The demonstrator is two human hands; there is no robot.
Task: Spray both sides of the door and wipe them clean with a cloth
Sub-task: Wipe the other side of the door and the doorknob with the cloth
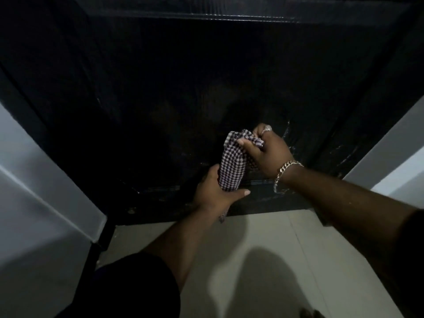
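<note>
Both grips clench the cloth [231,166] — left hand [215,193] low, right hand [268,152] high — just before the dark door [160,88]; bunched so tight, it may only smear the wet streaks.

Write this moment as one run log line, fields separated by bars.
left hand grips checked cloth | right hand pinches its top | door dark, streaks at right | sprayer unseen

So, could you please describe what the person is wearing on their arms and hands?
The right hand has a pale ring with a raised top on one of its fingers, and a chunky gold-coloured curb-link bracelet hangs loosely at the wrist. The left hand shows no jewellery. Both forearms are bare; a dark short sleeve covers the left upper arm, another the right.
</note>
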